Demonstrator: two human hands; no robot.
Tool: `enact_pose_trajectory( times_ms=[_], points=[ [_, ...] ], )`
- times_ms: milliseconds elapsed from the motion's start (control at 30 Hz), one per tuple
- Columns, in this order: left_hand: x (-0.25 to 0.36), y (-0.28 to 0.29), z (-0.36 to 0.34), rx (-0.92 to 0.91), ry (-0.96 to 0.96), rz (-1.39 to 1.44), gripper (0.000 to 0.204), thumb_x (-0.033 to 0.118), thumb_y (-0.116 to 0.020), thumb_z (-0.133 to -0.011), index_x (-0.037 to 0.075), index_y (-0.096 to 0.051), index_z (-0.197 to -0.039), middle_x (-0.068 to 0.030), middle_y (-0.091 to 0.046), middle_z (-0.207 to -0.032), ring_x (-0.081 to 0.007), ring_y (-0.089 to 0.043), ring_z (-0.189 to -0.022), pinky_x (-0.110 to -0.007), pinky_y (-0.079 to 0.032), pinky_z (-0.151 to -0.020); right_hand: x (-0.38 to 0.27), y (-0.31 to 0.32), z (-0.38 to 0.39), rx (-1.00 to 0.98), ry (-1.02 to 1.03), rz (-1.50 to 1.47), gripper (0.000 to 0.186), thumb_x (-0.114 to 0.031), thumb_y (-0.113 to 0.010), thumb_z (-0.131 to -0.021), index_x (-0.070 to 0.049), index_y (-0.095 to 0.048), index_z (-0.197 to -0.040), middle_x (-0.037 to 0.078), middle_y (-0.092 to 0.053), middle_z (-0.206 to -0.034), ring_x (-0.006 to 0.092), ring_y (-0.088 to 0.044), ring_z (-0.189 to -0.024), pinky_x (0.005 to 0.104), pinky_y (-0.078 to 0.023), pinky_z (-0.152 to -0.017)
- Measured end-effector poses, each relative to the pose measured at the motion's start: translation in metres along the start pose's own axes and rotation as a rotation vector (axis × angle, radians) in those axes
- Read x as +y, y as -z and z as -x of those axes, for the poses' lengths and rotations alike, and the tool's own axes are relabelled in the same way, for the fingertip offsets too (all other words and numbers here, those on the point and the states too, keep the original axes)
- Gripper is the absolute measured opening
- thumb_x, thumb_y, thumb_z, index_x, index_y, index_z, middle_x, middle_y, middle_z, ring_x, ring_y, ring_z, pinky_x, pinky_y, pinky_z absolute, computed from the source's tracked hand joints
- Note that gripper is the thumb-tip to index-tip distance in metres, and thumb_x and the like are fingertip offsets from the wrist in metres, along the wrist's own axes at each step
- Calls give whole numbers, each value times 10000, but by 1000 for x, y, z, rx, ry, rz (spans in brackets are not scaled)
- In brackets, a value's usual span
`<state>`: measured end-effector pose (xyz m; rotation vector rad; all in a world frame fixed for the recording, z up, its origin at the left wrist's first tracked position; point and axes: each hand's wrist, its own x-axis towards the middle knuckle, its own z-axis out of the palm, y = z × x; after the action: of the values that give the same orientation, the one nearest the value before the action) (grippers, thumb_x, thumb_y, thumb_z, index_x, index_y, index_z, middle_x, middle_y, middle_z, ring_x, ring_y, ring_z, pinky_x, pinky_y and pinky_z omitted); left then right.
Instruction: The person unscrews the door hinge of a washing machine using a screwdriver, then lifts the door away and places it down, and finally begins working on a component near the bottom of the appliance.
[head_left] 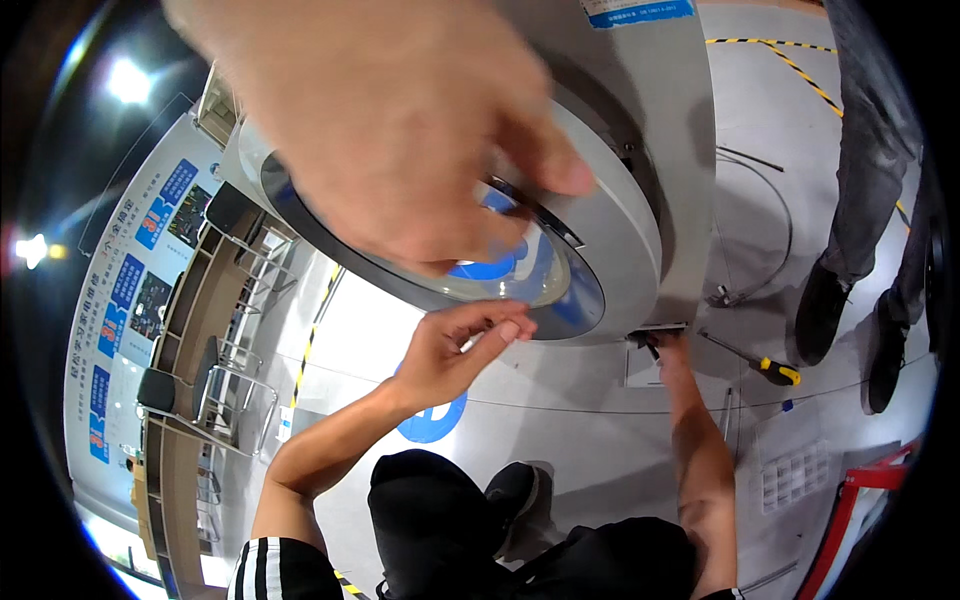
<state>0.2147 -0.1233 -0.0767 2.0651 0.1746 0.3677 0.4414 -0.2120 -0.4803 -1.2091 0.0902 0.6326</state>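
A grey front-loading washing machine [690, 130] fills the upper middle, with its round glass door [585, 290] facing me. My left hand [460, 350] is at the door's lower rim, thumb and fingertips pinched together; whatever is between them is too small to make out. Down at the machine's lower corner, my right hand [672, 360] has its fingers closed around a small dark part [645, 342], by a narrow opening and a white rectangular piece [640, 372]. Another person's large hand [400, 140] reaches in from the top across the door and hides much of its glass.
A yellow-and-black screwdriver [775, 371] lies on the floor at right, near a grey hose [785, 240] and a clear compartment tray [795, 475]. A person in dark trousers [875, 150] stands beyond. A red-framed object [850, 520] is at lower right; desks and chairs [205, 390] line the left.
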Motion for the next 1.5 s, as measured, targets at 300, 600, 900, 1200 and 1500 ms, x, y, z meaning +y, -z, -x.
enact_pose_trajectory(
  times_ms=[300,600,900,1200,1500],
  points=[
    [22,-2,-25,243,-168,129,308,93,-499,-920,-69,-473,-1180,-158,-606,-1049,-168,-594,-917,-285,-483,-784,-8,2,-6,-64,29,146,399,-90,-556,-814,-69,-473,-1203,40,-598,-1025,136,-593,-881,315,-445,-677],
    [58,11,-54,318,-169,349,361,229,-477,-940,-82,-486,-1124,-173,-603,-1013,-200,-603,-895,-309,-490,-759,35,26,-48,-36,157,184,404,-48,-568,-818,-8,-469,-1207,85,-557,-1190,188,-557,-1018,307,-445,-814],
    [70,30,-77,316,-29,384,290,185,-601,-861,-20,-547,-1058,-114,-614,-955,-177,-610,-829,-282,-498,-738,4,-4,0,182,307,755,337,-164,-637,-764,-1,-569,-1051,179,-634,-971,336,-597,-918,367,-466,-776],
    [75,23,-85,328,-136,248,279,223,-590,-882,-10,-528,-1021,-89,-599,-891,-201,-619,-798,-299,-501,-663,-6,-12,15,200,385,445,275,-112,-656,-739,24,-581,-966,136,-660,-908,256,-631,-850,345,-472,-764],
    [62,4,-90,258,31,211,286,181,-542,-906,-62,-545,-1056,-180,-620,-975,-229,-632,-871,-280,-528,-709,-11,-13,13,205,274,656,317,-150,-713,-683,18,-627,-938,147,-670,-878,258,-644,-847,337,-473,-740]
  ],
)
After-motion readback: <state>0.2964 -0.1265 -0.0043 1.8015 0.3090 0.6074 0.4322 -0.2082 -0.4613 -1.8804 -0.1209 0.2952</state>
